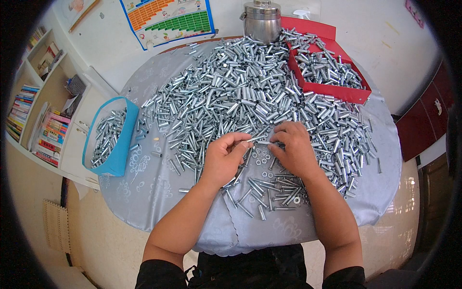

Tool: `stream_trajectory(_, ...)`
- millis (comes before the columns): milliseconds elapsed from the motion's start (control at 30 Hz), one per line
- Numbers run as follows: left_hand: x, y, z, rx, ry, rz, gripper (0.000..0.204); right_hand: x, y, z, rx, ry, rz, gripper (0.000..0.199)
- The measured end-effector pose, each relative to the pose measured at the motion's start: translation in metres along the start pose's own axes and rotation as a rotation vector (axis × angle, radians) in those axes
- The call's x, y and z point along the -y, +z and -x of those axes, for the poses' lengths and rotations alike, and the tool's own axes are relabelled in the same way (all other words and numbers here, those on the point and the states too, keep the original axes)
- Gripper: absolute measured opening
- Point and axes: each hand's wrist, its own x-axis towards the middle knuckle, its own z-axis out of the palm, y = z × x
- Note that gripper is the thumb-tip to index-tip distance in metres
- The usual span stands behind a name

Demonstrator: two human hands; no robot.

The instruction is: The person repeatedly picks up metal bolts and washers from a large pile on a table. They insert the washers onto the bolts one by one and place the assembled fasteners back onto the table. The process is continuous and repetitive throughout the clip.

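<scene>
My left hand [225,158] is closed, with the thumb and fingertips pinching a slim silver bolt [256,138]. Just to its right, my right hand [294,148] has its thumb and fingers curled together at a short silver piece [264,142], too small to name surely. The fingertips of the two hands almost meet. Loose nuts and washers [260,156] lie on the cloth between the hands. Nearer to me is a group of loose bolts [274,187], pointing various ways. Beyond the hands spreads a big heap of metal sleeves and bolts [221,91].
A round table with a silvery cloth [144,192] bears everything. At left stands a blue box [129,144] of metal parts; at back right, a red box [332,92] of more. A steel pot [262,23] stands behind the heap. A bookshelf [45,96] is beyond the left edge.
</scene>
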Motion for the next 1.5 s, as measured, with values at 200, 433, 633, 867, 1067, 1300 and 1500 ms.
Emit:
stream_trajectory(200, -0.001, 0.000, 0.000, 0.001, -0.007, 0.003, 0.020, -0.006, -0.005, -0.003, -0.091, 0.073, -0.189, 0.013)
stream_trajectory(433, 0.000, -0.001, 0.000, 0.000, 0.002, 0.006, 0.020, 0.000, -0.011, -0.004, -0.074, 0.038, -0.224, 0.013)
stream_trajectory(633, 0.002, -0.001, -0.001, -0.034, 0.015, 0.021, 0.019, -0.001, -0.010, -0.003, -0.087, 0.048, -0.234, 0.014)
stream_trajectory(867, 0.002, -0.002, -0.001, -0.031, 0.017, 0.003, 0.019, 0.000, -0.011, -0.004, -0.076, 0.068, -0.257, 0.015)
stream_trajectory(1067, 0.005, -0.002, -0.002, -0.058, 0.053, 0.011, 0.017, -0.001, -0.011, -0.003, -0.078, 0.078, -0.261, 0.014)
stream_trajectory(1300, 0.005, -0.002, -0.002, -0.044, 0.046, -0.008, 0.018, -0.001, -0.012, -0.004, -0.051, 0.023, -0.258, 0.014)
stream_trajectory(1500, 0.005, 0.002, 0.001, 0.034, -0.020, 0.015, 0.025, 0.011, -0.014, -0.003, -0.018, 0.088, -0.347, 0.015)
